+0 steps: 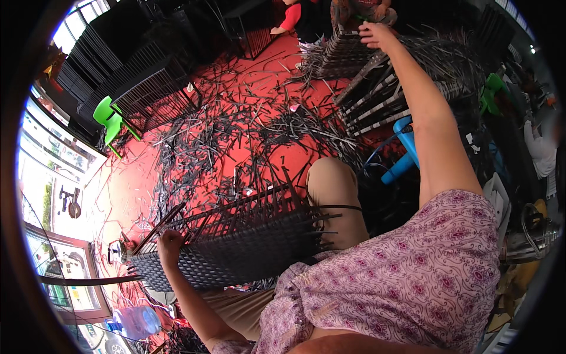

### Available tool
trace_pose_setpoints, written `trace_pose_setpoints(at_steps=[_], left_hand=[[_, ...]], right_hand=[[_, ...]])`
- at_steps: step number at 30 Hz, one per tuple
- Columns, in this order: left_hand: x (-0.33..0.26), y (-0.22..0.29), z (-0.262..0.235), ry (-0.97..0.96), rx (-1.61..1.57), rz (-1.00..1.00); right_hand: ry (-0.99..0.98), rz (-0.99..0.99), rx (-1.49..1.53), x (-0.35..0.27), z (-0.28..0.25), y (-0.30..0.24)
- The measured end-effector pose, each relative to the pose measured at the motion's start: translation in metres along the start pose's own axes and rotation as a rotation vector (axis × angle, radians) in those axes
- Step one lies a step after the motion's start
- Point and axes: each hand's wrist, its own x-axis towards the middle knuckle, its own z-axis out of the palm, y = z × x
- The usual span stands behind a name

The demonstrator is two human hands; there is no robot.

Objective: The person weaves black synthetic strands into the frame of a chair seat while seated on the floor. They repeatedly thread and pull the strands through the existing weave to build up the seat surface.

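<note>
Across my lap lies a black woven rattan panel [236, 253], tightly woven along its lower part. Loose strip ends stick up along its upper edge. My left hand [170, 245] is closed at the panel's upper left edge, where its fingers seem to grip the rim; they partly hide what is in them. Dark strips [168, 215] rise just beside that hand. My right arm is stretched far forward to the right. My right hand [377, 36] is held up with its fingers apart, near a stack of woven pieces [345, 53], and nothing shows in it.
Cut black strips [230, 135] litter the red floor [127, 183]. A green chair [109, 121] stands beside slatted black frames [156, 97]. Bundled strips [377, 97] and a blue stool [407, 147] are at right. Two people [292, 20] are at the back. A water bottle [138, 321] lies lower left.
</note>
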Motion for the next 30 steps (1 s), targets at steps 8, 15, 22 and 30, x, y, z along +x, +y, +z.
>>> trace_pose_setpoints(at_steps=[8,15,22,30], left_hand=[[0.010,-0.020,0.007,-0.028,-0.047,-0.018],[0.008,-0.011,0.007,-0.017,-0.078,0.026],[0.005,-0.005,0.000,-0.011,-0.044,-0.009],[0.017,-0.016,0.006,-0.005,-0.024,-0.041]], right_hand=[[0.252,-0.222,0.289,0.064,0.002,0.017],[-0.476,-0.249,0.773,0.072,-0.019,0.006],[-0.097,0.059,0.589,0.005,0.004,-0.019],[0.812,-0.976,-0.270,-0.134,-0.003,-0.081]])
